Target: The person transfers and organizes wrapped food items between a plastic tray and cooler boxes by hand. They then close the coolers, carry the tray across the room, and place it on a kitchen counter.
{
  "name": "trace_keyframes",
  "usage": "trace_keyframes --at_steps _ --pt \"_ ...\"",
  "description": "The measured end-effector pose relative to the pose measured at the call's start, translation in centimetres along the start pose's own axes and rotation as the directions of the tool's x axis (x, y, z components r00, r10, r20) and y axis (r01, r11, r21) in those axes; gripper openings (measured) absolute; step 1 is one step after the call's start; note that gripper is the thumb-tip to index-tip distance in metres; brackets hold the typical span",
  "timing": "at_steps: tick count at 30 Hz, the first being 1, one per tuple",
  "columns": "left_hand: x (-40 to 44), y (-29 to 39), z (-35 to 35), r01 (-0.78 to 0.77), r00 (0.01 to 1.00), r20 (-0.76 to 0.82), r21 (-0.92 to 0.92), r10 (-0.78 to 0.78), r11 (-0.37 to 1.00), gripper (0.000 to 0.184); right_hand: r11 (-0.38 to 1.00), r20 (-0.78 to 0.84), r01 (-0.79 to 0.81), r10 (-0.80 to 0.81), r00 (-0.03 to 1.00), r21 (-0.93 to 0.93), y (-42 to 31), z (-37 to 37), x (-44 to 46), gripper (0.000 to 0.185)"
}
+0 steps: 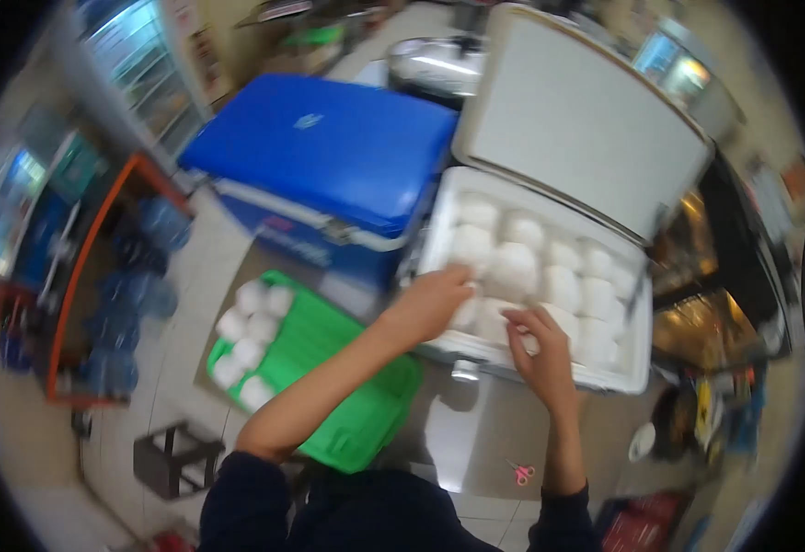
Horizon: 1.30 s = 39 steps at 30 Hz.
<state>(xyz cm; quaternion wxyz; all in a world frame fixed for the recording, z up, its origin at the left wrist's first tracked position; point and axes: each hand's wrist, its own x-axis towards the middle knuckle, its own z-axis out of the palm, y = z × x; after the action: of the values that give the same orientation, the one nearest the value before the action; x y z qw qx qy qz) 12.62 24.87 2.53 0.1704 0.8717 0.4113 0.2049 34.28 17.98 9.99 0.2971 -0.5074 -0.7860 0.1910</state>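
An open white cooler (639, 363) holds several round white balls (513, 269), like dough portions, packed in rows. My left hand (432, 304) reaches over its front left wall, the fingers pinched together close to the balls. Over the front row, my right hand (542, 345) has its fingers bent and drawn in against the white balls. Blur hides what either set of fingertips grips. To the left lies a green tray (329, 336), partly behind my left forearm, with several more white balls (262, 327) grouped at its left end.
A closed blue cooler (329, 147) stands left of the white one, whose raised lid (586, 120) leans back. Pink scissors (523, 474) lie near the table's front edge. A dark stool (179, 458) and an orange-framed rack (99, 285) with blue bottles are at left.
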Motion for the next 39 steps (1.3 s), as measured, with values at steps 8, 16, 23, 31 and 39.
trace_keyframes --at_steps 8,16,23,31,39 --pt "-18.3 -1.7 -4.3 0.329 0.770 -0.312 -0.552 -0.556 0.766 0.033 0.927 0.445 0.031 -0.209 0.871 0.375 -4.7 18.1 -4.9 0.011" --pt "-43.7 -6.8 10.3 0.937 0.135 -0.430 -0.239 -0.893 0.256 0.085 0.885 0.755 0.187 -0.462 0.465 0.426 -10.2 43.5 -2.1 0.071" --pt "-44.0 -10.9 16.5 0.722 0.027 -0.526 -0.578 -0.850 0.381 0.070 0.611 0.687 -0.601 0.123 0.716 0.516 -10.0 53.9 -10.7 0.085" --pt "-29.1 0.7 1.4 0.096 0.652 -0.361 -0.833 -0.666 0.545 0.077 0.682 0.398 -0.278 -0.022 0.917 0.677 -9.3 19.1 -4.4 0.076" --pt "-14.4 5.6 -5.4 0.106 0.901 -0.252 -0.662 -0.353 0.742 0.033 0.912 0.242 -0.301 0.237 0.941 0.278 0.4 -4.1 3.1 0.071"
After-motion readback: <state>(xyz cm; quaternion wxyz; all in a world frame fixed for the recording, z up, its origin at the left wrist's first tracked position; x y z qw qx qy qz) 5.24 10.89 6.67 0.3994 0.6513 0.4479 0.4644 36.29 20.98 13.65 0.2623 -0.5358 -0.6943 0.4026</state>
